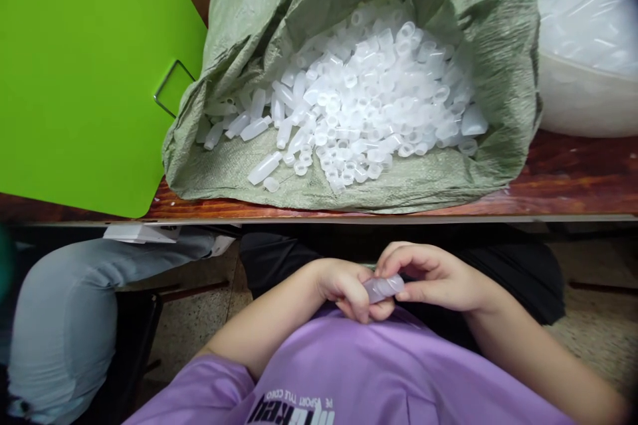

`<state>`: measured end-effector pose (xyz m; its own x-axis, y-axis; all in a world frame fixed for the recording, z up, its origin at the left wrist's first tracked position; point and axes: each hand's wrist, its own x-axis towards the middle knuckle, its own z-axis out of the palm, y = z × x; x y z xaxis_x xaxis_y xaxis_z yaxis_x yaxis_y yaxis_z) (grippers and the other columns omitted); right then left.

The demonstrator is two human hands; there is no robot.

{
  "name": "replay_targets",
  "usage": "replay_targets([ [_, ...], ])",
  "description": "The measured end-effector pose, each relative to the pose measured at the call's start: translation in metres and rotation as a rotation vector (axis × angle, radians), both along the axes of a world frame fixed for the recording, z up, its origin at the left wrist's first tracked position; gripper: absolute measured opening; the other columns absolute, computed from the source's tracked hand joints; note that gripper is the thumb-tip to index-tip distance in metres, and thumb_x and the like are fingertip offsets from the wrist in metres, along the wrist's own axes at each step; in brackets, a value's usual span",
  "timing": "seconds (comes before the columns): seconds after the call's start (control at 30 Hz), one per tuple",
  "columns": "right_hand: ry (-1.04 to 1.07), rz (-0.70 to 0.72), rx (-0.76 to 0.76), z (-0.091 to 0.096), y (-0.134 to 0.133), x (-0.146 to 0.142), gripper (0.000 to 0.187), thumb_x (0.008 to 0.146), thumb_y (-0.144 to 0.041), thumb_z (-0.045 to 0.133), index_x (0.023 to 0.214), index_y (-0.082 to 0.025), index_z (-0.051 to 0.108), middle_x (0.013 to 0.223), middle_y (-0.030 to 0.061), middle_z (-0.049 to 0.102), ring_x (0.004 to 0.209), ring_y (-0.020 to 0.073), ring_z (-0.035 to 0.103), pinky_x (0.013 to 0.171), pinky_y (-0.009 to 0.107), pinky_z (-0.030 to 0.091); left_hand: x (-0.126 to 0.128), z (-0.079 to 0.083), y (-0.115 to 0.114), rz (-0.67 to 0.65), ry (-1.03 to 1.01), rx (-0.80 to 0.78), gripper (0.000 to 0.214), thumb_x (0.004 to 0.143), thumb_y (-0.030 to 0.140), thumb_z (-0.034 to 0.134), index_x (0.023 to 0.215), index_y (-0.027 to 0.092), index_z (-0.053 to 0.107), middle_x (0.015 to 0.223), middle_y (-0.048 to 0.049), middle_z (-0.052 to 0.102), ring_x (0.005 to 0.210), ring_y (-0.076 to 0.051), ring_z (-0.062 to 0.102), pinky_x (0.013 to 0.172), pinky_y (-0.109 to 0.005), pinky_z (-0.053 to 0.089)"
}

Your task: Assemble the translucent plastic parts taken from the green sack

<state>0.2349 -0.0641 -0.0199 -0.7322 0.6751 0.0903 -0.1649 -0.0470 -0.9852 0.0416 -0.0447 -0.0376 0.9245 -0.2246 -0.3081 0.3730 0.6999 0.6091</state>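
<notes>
Both my hands meet in my lap, below the table's front edge, on one small translucent plastic tube (383,288). My left hand (346,289) has its fingers curled around the tube's left end. My right hand (436,277) pinches the right end between thumb and fingers. On the table above lies an open green woven sack (279,20) holding a heap of several similar white plastic tubes and caps (363,93).
A bright green board (80,66) with a metal clip covers the table's left part. A white bag of plastic parts (588,46) stands at the right. The wooden table edge (548,212) runs across. Another person's grey-trousered leg (90,292) is at the lower left.
</notes>
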Motion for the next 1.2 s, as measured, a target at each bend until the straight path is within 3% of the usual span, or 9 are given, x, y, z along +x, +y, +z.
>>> replay_targets([
  [0.17,0.005,0.003,0.018,-0.002,-0.001,0.0,0.023,0.08,-0.014,0.061,0.101,-0.025,0.061,0.097,0.003,0.06,0.089,0.0122,0.06,0.078,0.027,0.049,0.004,-0.004,0.0,-0.098,0.058,-0.16,0.019,0.039,0.015,0.06,0.05,0.018,0.044,0.039,0.005,0.033,0.028,-0.005,0.02,0.03,-0.022,0.008],
  [0.3,-0.211,-0.022,0.123,0.006,-0.002,0.002,0.021,0.082,-0.024,0.059,0.103,-0.02,0.059,0.097,0.0055,0.064,0.089,0.0144,0.061,0.078,0.028,0.049,0.005,-0.005,-0.002,-0.082,0.122,-0.155,0.018,0.038,0.018,0.057,0.047,0.019,0.042,0.038,0.0055,0.031,0.028,-0.005,0.019,0.031,-0.022,0.007],
  [0.47,-0.812,-0.105,0.422,0.009,-0.002,-0.001,0.032,0.084,-0.042,0.049,0.064,-0.019,0.059,0.058,0.0006,0.057,0.058,0.0141,0.055,0.055,0.025,0.042,0.0,0.002,0.001,0.129,0.221,0.271,0.02,0.053,0.02,0.057,0.047,0.018,0.038,0.037,0.0054,0.035,0.035,-0.006,0.029,0.038,-0.022,0.021],
  [0.53,-0.962,-0.152,0.464,0.004,-0.004,-0.001,0.037,0.085,-0.046,0.046,0.063,-0.02,0.059,0.058,0.0015,0.057,0.058,0.016,0.056,0.054,0.027,0.043,-0.002,0.008,0.003,0.195,0.33,0.5,0.015,0.054,0.017,0.052,0.048,0.018,0.038,0.039,0.0055,0.038,0.039,-0.007,0.033,0.04,-0.021,0.024],
  [0.7,-0.738,-0.172,0.447,-0.007,-0.01,0.003,0.042,0.081,-0.041,0.056,0.118,-0.022,0.052,0.108,0.0089,0.061,0.092,0.0191,0.06,0.076,0.032,0.049,-0.003,0.019,0.001,0.186,0.533,0.796,0.011,0.055,0.021,0.051,0.057,0.019,0.04,0.048,0.0068,0.041,0.042,-0.007,0.036,0.04,-0.02,0.026],
  [0.83,-0.846,-0.086,0.336,-0.01,-0.014,0.0,0.029,0.09,-0.039,0.041,0.088,-0.022,0.064,0.07,0.0022,0.064,0.062,0.0136,0.059,0.059,0.026,0.048,-0.002,0.018,-0.002,0.088,0.592,0.922,0.011,0.056,0.027,0.053,0.063,0.019,0.048,0.055,0.0052,0.048,0.046,-0.009,0.042,0.041,-0.02,0.028],
  [1.0,-0.685,-0.186,0.457,-0.014,-0.017,-0.002,0.034,0.084,-0.039,0.053,0.114,-0.023,0.055,0.103,0.0083,0.062,0.09,0.0188,0.06,0.075,0.031,0.05,-0.003,0.016,-0.003,0.119,0.593,0.973,0.011,0.056,0.026,0.051,0.064,0.02,0.048,0.057,0.0046,0.048,0.047,-0.009,0.041,0.042,-0.021,0.028],
  [1.13,-0.795,-0.173,0.355,-0.018,-0.02,-0.006,0.034,0.093,-0.035,0.034,0.083,-0.02,0.062,0.07,0.0039,0.062,0.064,0.0149,0.059,0.061,0.028,0.049,-0.003,0.018,-0.004,0.078,0.609,0.969,0.011,0.056,0.027,0.052,0.064,0.02,0.048,0.055,0.0047,0.048,0.046,-0.009,0.042,0.041,-0.021,0.028],
  [1.2,-0.786,-0.217,0.351,-0.021,-0.021,-0.006,0.031,0.091,-0.039,0.037,0.086,-0.019,0.061,0.078,0.0057,0.063,0.071,0.0166,0.06,0.064,0.03,0.05,-0.004,0.019,-0.004,0.1,0.62,0.969,0.011,0.055,0.026,0.051,0.064,0.02,0.047,0.055,0.0048,0.048,0.046,-0.009,0.041,0.04,-0.02,0.027],
])
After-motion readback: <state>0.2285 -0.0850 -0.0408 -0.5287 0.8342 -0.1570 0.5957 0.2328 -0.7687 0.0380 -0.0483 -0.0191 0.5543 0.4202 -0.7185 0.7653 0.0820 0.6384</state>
